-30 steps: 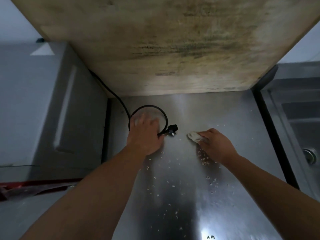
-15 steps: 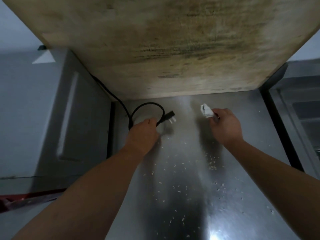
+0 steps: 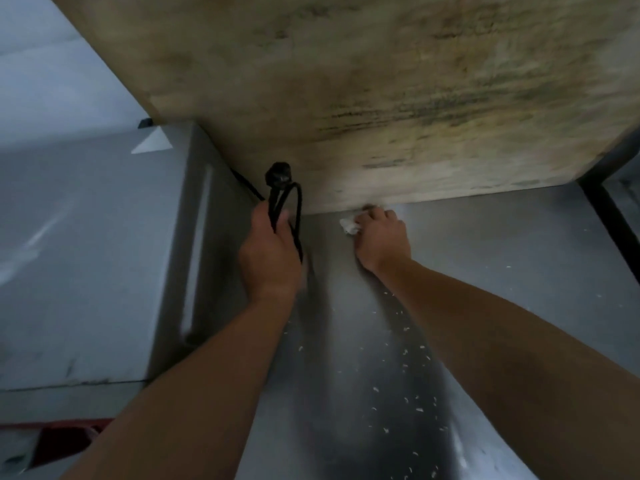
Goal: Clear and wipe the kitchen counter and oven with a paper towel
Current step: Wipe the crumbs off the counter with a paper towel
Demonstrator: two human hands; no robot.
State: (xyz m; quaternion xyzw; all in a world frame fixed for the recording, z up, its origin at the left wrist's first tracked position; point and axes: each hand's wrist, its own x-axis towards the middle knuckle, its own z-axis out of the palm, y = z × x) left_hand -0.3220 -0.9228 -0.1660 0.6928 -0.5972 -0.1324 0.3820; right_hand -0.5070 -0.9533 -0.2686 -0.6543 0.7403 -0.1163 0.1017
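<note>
Holding, in our left hand [image 3: 272,252]: black cord [image 3: 289,216], looped, plug [image 3: 278,173] uppermost, fingers curled round it, lifted clear of the desk [image 3: 502,244]. Right hand [image 3: 381,239]: fist closed on a wadded towel [image 3: 349,226], pressed to the steel at the foot of the stained board [image 3: 381,98]. Crumbs [image 3: 405,362]: scattered nearer us, not yet swept. Grey appliance [image 3: 86,254]: at left, beside the desk. Risks, as we judge them: cord slipping back into the wiping path; the small wad shredding or pushing crumbs under the board.
</note>
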